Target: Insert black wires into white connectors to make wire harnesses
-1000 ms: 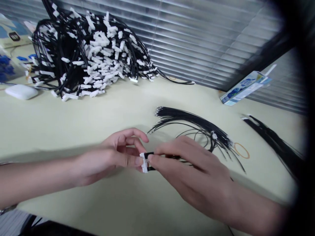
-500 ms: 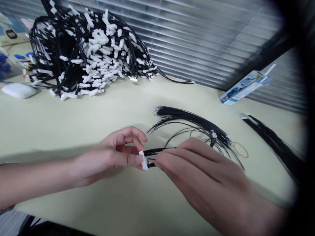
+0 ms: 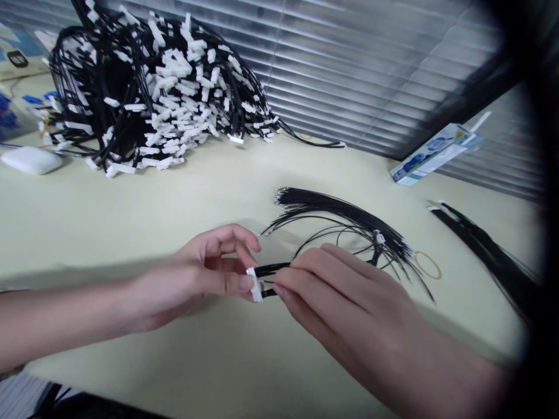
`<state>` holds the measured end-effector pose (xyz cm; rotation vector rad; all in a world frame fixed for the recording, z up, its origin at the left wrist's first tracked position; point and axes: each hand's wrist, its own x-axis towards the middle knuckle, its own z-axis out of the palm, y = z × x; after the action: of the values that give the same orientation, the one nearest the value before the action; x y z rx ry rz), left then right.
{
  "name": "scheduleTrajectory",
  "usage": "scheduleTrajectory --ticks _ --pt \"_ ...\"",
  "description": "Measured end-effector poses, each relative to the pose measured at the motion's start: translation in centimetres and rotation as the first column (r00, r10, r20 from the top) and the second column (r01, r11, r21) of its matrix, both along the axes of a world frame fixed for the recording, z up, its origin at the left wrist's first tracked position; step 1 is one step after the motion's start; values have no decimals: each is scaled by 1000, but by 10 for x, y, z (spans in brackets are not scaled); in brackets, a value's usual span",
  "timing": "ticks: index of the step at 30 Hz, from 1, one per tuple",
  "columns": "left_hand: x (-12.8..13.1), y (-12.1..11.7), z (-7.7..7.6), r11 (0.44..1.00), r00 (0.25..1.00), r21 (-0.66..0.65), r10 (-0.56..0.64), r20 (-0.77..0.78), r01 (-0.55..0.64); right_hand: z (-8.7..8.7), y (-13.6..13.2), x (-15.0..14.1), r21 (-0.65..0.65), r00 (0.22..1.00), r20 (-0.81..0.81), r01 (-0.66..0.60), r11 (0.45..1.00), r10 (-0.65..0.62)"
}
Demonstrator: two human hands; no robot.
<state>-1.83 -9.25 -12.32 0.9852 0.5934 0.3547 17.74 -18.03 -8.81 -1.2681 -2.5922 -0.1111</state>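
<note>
A white plastic connector (image 3: 256, 285) is pinched between the thumb and fingers of my left hand (image 3: 213, 270). Black wires (image 3: 271, 269) run out of its right side, in an upper group and a lower one. My right hand (image 3: 349, 308) closes its thumb and index finger on a thin black wire (image 3: 268, 282) close to the connector; the fingertips partly hide it. Behind my right hand lies a bundle of loose black wires (image 3: 336, 205) with bare metal terminals at the ends. A small white connector (image 3: 379, 237) rests across that bundle's right part.
A large heap of black cables with white connectors (image 3: 174, 105) stands at the back left, beside a white rounded case (image 3: 31, 160). At the right are a rubber band (image 3: 428, 265), a drink carton with a straw (image 3: 432, 154) and another black cable bundle (image 3: 484, 250). Blinds (image 3: 340, 70) border the back.
My right hand has shifted very slightly, its knuckles turning a little to the left. My left hand and the connector stay in place.
</note>
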Motion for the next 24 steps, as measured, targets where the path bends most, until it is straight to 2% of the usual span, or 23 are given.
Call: scheduleTrajectory --ticks 5,11,24 --pt "1 -1 2 1000 1000 2 7 -11 -7 -2 0 0 -26 1000 -27 3 1000 -3" --pt "1 0 3 1000 1000 7 -3 -6 3 -2 1 -3 29 1000 -28 2 1000 -1" --pt "2 0 1 1000 1000 29 -5 5 5 -1 -1 -2 47 1000 0 -2 999 2"
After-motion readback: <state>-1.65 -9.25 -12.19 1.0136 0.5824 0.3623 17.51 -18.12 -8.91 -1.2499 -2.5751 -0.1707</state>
